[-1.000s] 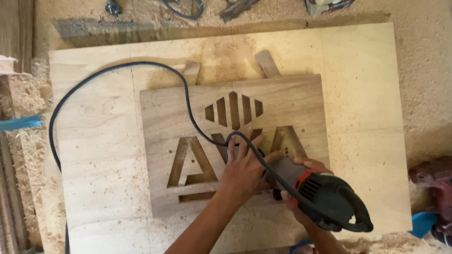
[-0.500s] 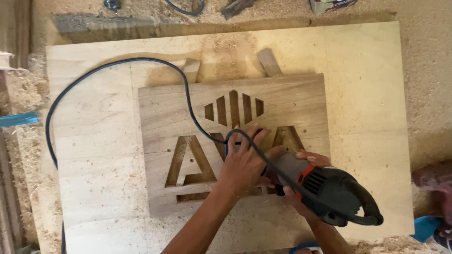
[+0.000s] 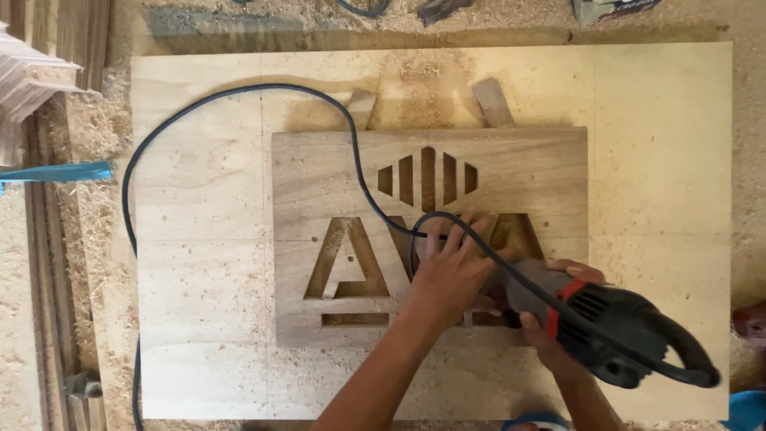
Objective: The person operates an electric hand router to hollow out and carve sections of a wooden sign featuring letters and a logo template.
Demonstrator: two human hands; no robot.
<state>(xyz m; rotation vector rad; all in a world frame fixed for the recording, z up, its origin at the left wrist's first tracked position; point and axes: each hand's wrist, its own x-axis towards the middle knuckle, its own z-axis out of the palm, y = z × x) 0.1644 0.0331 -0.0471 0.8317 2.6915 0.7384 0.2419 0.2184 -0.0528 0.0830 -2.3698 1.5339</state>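
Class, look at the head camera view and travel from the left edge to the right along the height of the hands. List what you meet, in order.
Sawdust-covered planks → black power cable → plywood sheet → wooden panel with cut-out shapes → left hand → right hand → black power tool.

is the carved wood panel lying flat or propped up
Cannot tell for sure. The carved panel lies face up on the plywood sheet, but two wood strips poke out from under its far edge.
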